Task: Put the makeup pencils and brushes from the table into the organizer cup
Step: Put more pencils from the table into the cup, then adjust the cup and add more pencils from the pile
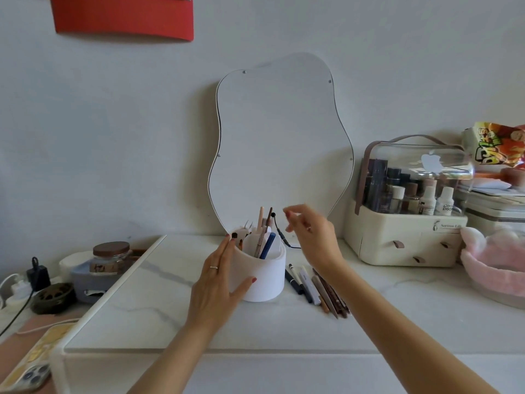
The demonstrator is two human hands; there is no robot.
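Two hands work at the table (397, 308). Left hand (218, 277) is spread flat on the cup (262, 277). Right hand (311, 237) hangs above, fingers loose, pinching nothing. Pencils (319, 290) lie just right of the cup, under the right hand, pointing away.

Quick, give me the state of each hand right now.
Left hand: open, palm against the organizer cup, steadying it.
Right hand: raised beside the cup, fingers loosely curled, holding nothing visible.
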